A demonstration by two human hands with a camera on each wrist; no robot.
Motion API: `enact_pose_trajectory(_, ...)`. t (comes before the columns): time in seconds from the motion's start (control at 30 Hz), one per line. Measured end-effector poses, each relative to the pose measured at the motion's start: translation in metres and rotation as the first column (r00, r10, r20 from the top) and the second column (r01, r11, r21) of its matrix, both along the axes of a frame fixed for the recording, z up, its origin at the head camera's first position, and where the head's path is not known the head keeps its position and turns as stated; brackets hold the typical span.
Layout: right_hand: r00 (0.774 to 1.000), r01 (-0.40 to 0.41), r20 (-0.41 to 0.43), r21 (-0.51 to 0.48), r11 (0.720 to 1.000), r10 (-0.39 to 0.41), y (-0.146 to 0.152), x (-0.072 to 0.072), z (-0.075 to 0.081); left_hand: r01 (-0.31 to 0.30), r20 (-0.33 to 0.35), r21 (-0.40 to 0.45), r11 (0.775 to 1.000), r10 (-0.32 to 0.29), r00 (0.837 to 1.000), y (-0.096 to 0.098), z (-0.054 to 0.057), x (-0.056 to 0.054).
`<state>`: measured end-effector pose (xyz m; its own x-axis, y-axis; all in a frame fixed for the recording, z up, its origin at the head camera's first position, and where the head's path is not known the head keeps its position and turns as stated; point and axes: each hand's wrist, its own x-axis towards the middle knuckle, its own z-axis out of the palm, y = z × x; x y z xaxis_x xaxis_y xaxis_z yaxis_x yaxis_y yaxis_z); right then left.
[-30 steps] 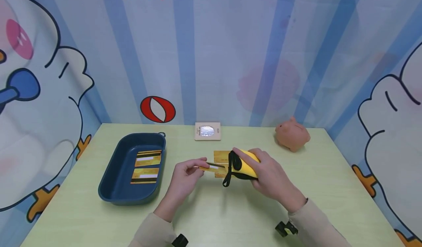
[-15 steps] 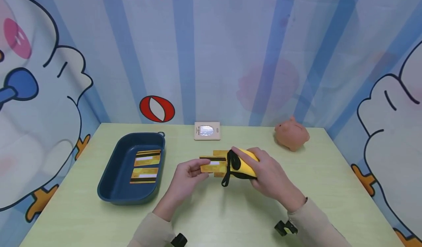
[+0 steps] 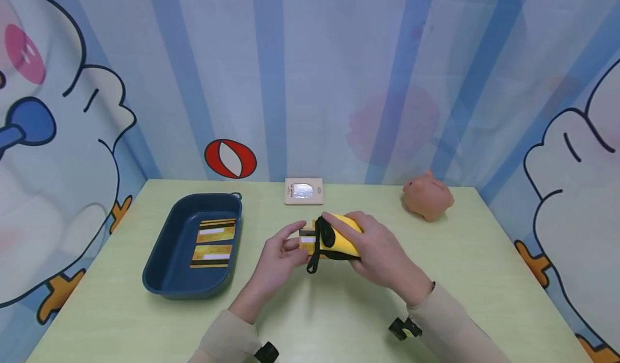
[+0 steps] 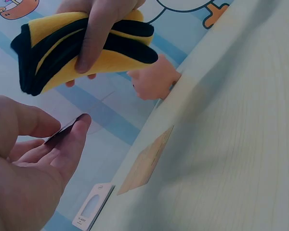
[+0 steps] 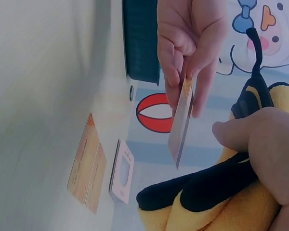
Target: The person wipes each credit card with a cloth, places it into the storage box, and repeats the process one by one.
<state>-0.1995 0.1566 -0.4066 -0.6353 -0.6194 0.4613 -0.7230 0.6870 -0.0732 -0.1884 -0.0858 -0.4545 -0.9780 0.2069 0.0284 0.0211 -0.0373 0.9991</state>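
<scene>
My left hand [image 3: 281, 251] pinches a gold bank card [image 5: 181, 125] with a black stripe, held up off the table. In the head view the right end of that card lies hidden behind a yellow and black soft fabric pouch [image 3: 345, 236]. My right hand [image 3: 382, 247] grips this pouch from the right, its black strap loop hanging toward the card. Both wrist views show a gap between the card and the pouch. Beneath them, further gold cards [image 5: 86, 168] lie flat on the table, mostly covered by the pouch in the head view.
To the left stands a dark blue tray [image 3: 157, 269] with gold striped cards [image 3: 212, 256] inside. A small pale pink flat box [image 3: 303, 191] lies at the back middle. The pink piggy bank [image 3: 428, 196] sits at the back right, near the patterned curtain [image 3: 319, 83].
The card in my left hand has turned from edge-on to face-up toward the head camera. My right hand has moved left with the pouch, which now covers more of the cards in the head view.
</scene>
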Motion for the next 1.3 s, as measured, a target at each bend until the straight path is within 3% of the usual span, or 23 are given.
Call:
enact_pose_trajectory(0.13,1.000,-0.020,-0.002,0.012,1.000,0.020,-0.010,-0.002,0.001,0.015,-0.002,-0.012,1.000,-0.015,1.000,0.002,0.002,0.000)
enact_pose_trajectory(0.4,0.998,-0.053,-0.023,0.095,0.994,0.056,-0.024,-0.002,-0.001,0.080,-0.033,0.078,0.994,-0.078,0.996,0.004,0.005,0.002)
enact_pose_trajectory(0.63,0.996,-0.064,-0.050,0.121,0.991,0.071,-0.030,-0.003,-0.008,0.093,-0.049,0.115,0.989,-0.087,0.995,0.003,0.009,0.004)
enact_pose_trajectory(1.03,0.998,-0.032,-0.053,0.117,0.993,0.038,-0.033,0.001,-0.016,0.025,-0.054,0.081,0.996,-0.021,0.998,0.002,0.014,0.008)
enact_pose_trajectory(1.3,1.000,-0.012,-0.022,0.115,0.993,0.015,-0.028,0.003,-0.020,0.023,-0.055,0.056,0.998,-0.020,0.998,0.001,0.015,0.008)
